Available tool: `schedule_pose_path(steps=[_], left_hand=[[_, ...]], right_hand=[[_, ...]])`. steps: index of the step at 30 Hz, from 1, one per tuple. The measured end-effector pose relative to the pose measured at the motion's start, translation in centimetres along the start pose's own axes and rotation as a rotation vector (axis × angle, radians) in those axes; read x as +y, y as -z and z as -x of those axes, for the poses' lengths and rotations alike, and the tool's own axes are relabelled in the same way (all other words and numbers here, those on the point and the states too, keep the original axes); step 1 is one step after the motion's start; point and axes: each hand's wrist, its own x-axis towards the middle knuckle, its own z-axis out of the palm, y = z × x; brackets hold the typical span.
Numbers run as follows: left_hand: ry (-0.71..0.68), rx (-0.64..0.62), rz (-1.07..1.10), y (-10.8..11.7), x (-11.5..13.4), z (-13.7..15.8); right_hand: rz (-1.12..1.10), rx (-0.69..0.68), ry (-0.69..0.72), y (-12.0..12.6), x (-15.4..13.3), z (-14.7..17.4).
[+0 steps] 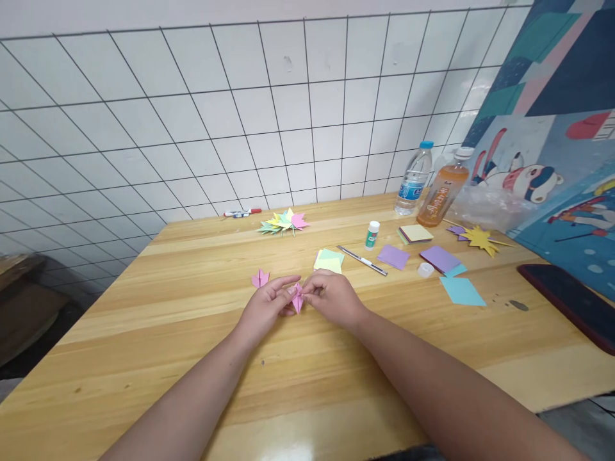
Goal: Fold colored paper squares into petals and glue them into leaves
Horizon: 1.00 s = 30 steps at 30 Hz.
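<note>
Basically, L hand point(265, 303) part-curled, pinching pink folded paper point(298, 301), prob. to steady it; R hand point(335, 297) nearly closed, gripping opp. edge, prob. for fine ctrl; paper's over table point(182, 301), nr 2nd pink pc point(260, 279).

Pink folded paper point(298, 306) partly hidden between the fingers point(288, 293), finer creases indistinct; pale sheets point(329, 260) just beyond them part-covered; phone point(569, 304), well rightward, cut by edge.

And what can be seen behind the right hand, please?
Yellow and green papers show behind the right hand. The hand covers their near part, so anything else there cannot be seen.
</note>
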Motion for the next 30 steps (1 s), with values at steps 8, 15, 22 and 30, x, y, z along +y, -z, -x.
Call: schedule_pose_path(steps=[8,15,22,30], left_hand=[[-0.006,0.008,-0.022,-0.27,0.38,0.11],[-0.065,-0.022,-0.084,-0.48,0.21,0.28],[-0.181,0.028,-0.227,-0.67,0.21,0.52],[-0.263,0.130,-0.405,-0.34,0.33,0.61]], right_hand=[[-0.095,-0.046,-0.157,-0.08,-0.22,0.33],[-0.212,-0.072,-0.291,-0.52,0.27,-0.01],[-0.411,-0.095,-0.391,-0.51,0.63,-0.29],[-0.517,-0.118,-0.317,-0.09,0.19,-0.33]])
